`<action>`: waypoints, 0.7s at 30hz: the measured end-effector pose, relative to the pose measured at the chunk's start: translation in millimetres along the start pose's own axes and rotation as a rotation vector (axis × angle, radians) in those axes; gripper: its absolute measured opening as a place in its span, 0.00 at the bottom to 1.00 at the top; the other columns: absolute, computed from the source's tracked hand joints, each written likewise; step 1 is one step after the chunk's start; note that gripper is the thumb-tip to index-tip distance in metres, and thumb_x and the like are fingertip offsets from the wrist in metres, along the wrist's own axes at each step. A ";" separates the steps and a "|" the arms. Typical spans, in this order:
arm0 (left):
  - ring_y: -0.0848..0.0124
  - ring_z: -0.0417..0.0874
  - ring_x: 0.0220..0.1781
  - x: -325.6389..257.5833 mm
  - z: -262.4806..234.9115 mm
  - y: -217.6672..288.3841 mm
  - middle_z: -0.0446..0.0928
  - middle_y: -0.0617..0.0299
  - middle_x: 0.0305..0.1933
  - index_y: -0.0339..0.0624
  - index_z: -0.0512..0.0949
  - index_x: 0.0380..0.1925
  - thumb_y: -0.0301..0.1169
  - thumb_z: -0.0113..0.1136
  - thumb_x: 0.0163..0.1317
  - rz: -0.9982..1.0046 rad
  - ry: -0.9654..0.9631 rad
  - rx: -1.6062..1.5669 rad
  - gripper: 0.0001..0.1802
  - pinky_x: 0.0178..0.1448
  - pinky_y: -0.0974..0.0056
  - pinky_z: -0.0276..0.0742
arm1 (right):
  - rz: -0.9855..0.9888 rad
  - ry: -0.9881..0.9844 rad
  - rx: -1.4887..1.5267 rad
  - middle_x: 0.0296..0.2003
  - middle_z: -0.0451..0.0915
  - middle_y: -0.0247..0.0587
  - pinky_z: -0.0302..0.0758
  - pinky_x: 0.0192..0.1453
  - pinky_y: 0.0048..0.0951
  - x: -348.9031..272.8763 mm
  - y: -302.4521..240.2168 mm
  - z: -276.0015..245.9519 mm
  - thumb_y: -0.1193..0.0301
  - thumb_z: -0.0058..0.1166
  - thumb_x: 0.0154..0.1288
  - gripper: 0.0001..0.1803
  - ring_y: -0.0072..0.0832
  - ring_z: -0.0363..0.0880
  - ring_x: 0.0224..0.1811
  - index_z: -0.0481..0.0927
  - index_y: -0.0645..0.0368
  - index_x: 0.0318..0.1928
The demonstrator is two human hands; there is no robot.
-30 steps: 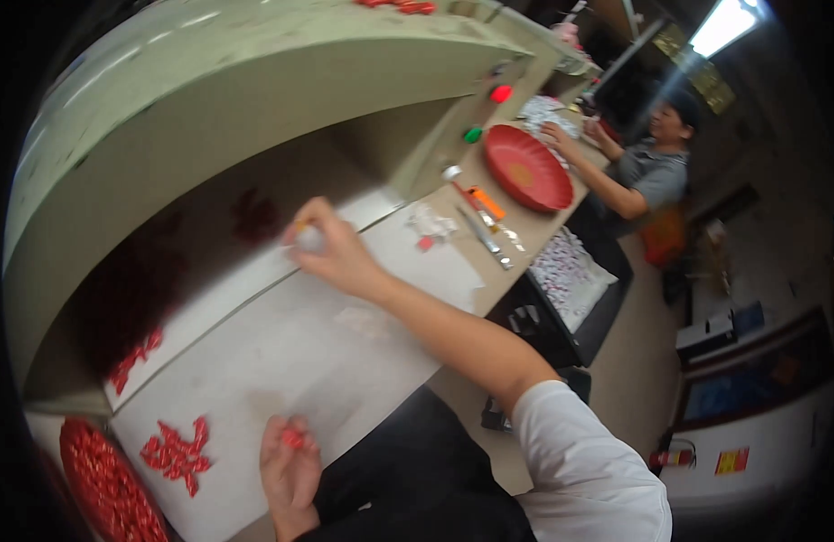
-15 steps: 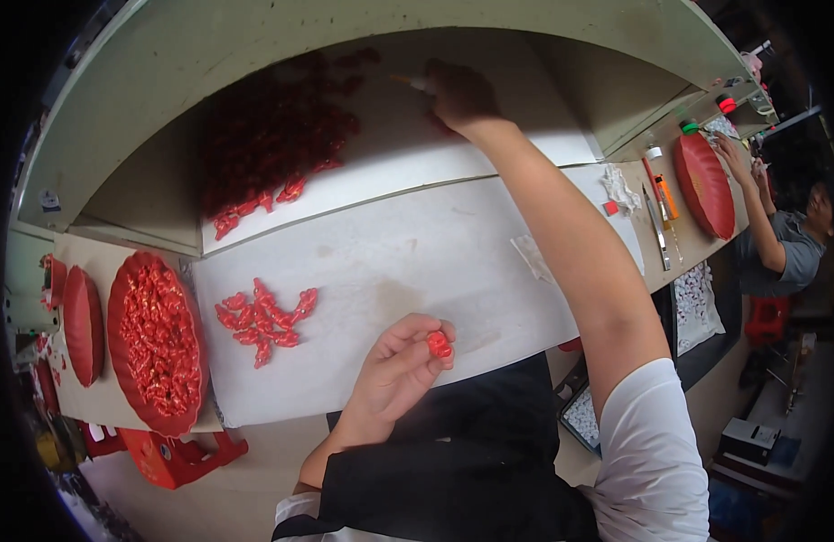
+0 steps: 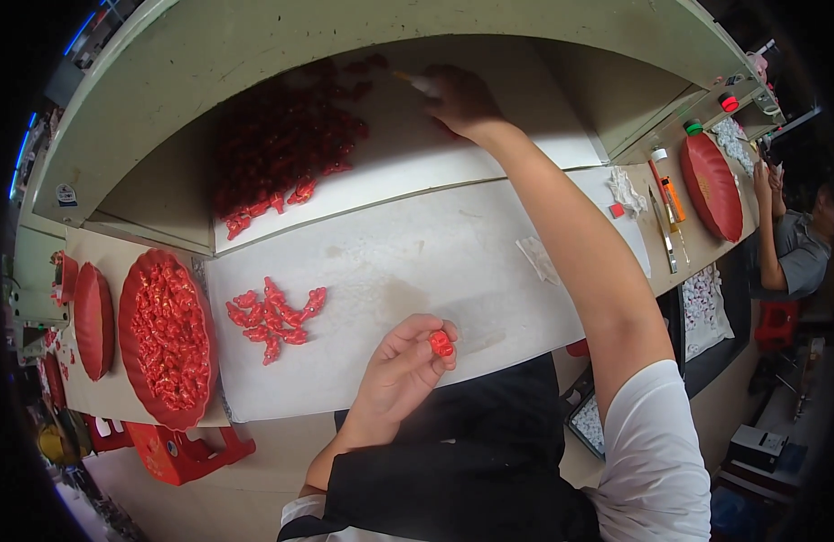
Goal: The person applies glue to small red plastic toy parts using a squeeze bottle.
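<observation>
My left hand is closed, pinching a small glossy red figure between thumb and fingers above the front edge of the white-covered worktop. My right arm reaches deep into the shaded booth, where my right hand is closed on a slim tool with a white and yellow end; shade hides its exact kind. To the left of my left hand lies a loose cluster of red figures on the white sheet. Many more red figures sit crowded inside the booth, left of my right hand.
A large red scalloped tray heaped with red pieces stands at left, beside another red tray. At right lie tweezers, an orange-handled knife, crumpled tissue and a red tray. A co-worker sits beyond.
The whole view has shifted slightly. My hands keep nearly the same places and grips. The co-worker's hands have moved away from the right-hand red tray.
</observation>
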State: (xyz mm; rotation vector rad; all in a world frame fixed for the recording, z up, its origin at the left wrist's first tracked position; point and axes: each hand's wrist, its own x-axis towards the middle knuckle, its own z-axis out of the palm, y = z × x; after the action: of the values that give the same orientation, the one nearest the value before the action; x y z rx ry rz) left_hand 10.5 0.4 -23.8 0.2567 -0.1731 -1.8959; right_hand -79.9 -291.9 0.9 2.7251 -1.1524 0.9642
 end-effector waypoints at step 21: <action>0.72 0.74 0.42 5.6 6.2 -8.4 0.72 0.55 0.43 0.37 0.71 0.44 0.22 0.49 0.57 -0.006 -0.045 0.104 0.13 0.46 0.67 0.70 | 0.769 0.064 1.629 0.31 0.75 0.45 0.73 0.33 0.24 -181.8 -123.8 -119.5 0.84 0.52 0.50 0.07 0.25 0.75 0.30 0.74 0.67 0.32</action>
State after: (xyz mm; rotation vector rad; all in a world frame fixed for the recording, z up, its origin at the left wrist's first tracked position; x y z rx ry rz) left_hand -0.5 -2.1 -20.4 0.2853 -0.3028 -1.9024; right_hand -159.0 -55.4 22.0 2.7946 -2.0074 3.2090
